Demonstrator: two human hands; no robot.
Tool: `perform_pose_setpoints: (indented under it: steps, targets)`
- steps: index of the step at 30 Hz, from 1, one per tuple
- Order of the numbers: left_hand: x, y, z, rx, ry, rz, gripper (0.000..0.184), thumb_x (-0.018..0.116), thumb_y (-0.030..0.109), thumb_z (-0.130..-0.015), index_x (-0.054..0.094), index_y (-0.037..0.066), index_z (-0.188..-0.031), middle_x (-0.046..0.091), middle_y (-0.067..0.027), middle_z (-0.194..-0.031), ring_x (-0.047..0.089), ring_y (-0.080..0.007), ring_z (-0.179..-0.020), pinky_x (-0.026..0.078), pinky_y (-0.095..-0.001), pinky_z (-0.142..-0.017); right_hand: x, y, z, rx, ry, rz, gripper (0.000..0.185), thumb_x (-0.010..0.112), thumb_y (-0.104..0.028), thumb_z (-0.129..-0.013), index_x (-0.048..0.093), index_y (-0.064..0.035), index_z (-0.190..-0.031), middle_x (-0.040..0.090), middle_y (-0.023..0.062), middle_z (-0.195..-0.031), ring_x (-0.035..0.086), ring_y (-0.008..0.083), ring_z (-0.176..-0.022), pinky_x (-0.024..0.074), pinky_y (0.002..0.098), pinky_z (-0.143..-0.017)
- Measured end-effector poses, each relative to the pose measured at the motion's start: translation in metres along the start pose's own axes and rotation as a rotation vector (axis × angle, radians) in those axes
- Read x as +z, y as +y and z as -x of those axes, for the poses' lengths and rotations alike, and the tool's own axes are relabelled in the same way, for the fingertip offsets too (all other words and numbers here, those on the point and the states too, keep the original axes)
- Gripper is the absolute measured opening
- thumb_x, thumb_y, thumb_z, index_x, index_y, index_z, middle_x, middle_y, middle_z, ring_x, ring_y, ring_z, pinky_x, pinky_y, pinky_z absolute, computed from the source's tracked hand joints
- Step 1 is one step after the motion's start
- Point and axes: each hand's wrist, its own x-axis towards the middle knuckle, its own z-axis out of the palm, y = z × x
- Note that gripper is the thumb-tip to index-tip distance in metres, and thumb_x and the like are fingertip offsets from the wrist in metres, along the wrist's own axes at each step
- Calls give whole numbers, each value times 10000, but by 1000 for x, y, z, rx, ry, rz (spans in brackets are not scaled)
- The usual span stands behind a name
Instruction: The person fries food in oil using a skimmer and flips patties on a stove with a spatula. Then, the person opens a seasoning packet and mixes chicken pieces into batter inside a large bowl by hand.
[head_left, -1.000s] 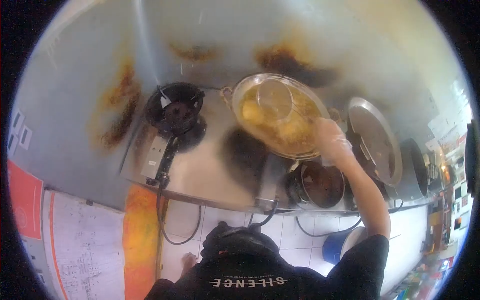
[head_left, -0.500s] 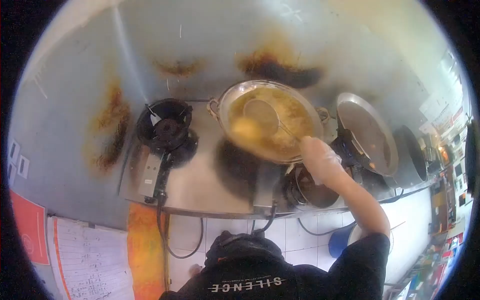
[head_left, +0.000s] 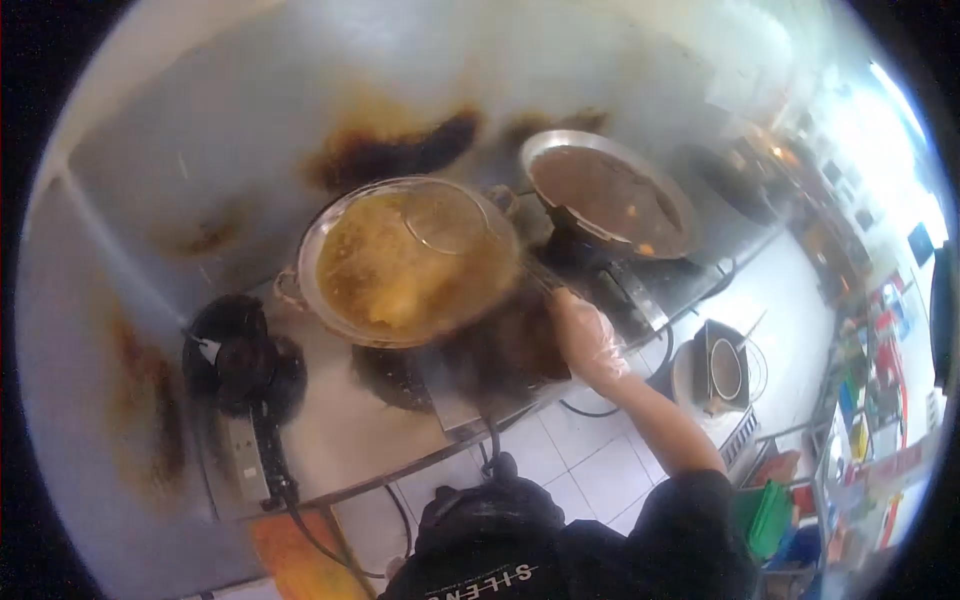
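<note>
My right hand [head_left: 588, 338], in a clear plastic glove, is closed around the handle of a round wire skimmer [head_left: 445, 217]. The skimmer's ring lies over the far right part of a wide metal wok [head_left: 312, 250]. Bubbling yellow oil [head_left: 355, 250] fills this wok, and a pale golden mass of food [head_left: 395, 305] shows in its near part. A dark pan [head_left: 515, 345], smeared by motion, sits below the wok beside my hand. I cannot see my left hand.
Farther right stands a second wok [head_left: 610, 190] of brown liquid. At left is a black gas burner [head_left: 240, 360] on the steel stove top [head_left: 345, 440]. Hoses hang off the stove's front edge. Buckets [head_left: 715, 370] stand on the tiled floor at right.
My view has swung to the right, so the stove appears shifted left and tilted. The skimmer has moved from the wok's middle to its far right side. The right hand keeps its grip.
</note>
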Motion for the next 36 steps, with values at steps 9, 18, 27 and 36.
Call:
perform_pose_setpoints:
  steps: [9,18,27,36]
  targets:
    - [-32,-3,-46,296,149,-184,176,748,302,-751,688,144,-802,686,-74,-904,638,-294,-851,543,-456,-774,-6,76,92,201,236,-213,172,518,-127,-1008,610,-27,-1114,669,267,-852,660,471,-822,502,529,-684]
    - [-96,71,-64,312,-66,-294,172,751,226,-639,672,126,-755,649,-77,-795,621,-286,-787,509,-435,-697,-110,207,20,-133,321,361,264,614,-126,-898,662,-41,-1144,621,183,-1099,620,380,-968,495,493,-811]
    - [36,172,-16,-84,5,-7,177,717,267,-692,695,145,-818,666,-78,-842,635,-281,-837,523,-437,-736,-154,409,-119,145,93,329,247,516,-214,-1001,660,-17,-1041,677,237,-1066,645,426,-1074,537,467,-894]
    - [134,339,3,-108,-130,122,202,683,307,-744,718,164,-881,683,-80,-890,649,-275,-888,537,-438,-774,-224,433,-91,228,-282,315,247,595,-266,-922,718,-87,-1038,687,205,-1092,657,371,-1070,524,432,-944]
